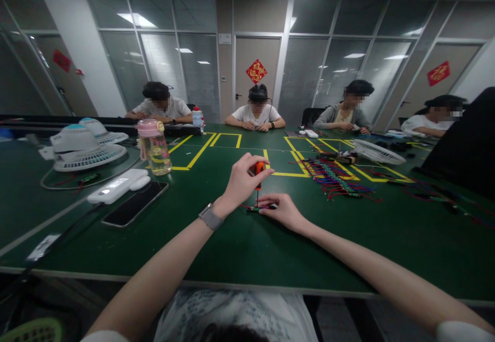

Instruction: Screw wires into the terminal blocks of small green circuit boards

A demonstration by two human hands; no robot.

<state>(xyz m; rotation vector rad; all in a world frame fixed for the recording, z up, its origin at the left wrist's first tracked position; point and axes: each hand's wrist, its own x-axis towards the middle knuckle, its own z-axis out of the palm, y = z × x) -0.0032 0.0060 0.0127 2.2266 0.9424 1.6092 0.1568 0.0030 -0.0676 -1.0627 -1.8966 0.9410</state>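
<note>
My left hand [244, 177], with a watch on its wrist, is closed round the handle of an orange screwdriver [260, 168]. The screwdriver stands upright, its thin shaft pointing down at a small green circuit board [253, 209] on the table. Beside the shaft, my right hand [283, 210] pinches the board at its right end against the tabletop. Its fingers partly hide the board, and a red wire shows at the left end. Whether the tip sits in a screw is too small to tell.
Left on the green table [216, 249] are a phone [135, 204], a white power strip [116, 186], a bottle [153, 146] and fan parts [88, 146]. Several wired circuit boards [336, 177] lie to the right, near a dark screen [464, 146]. Several people sit across the table.
</note>
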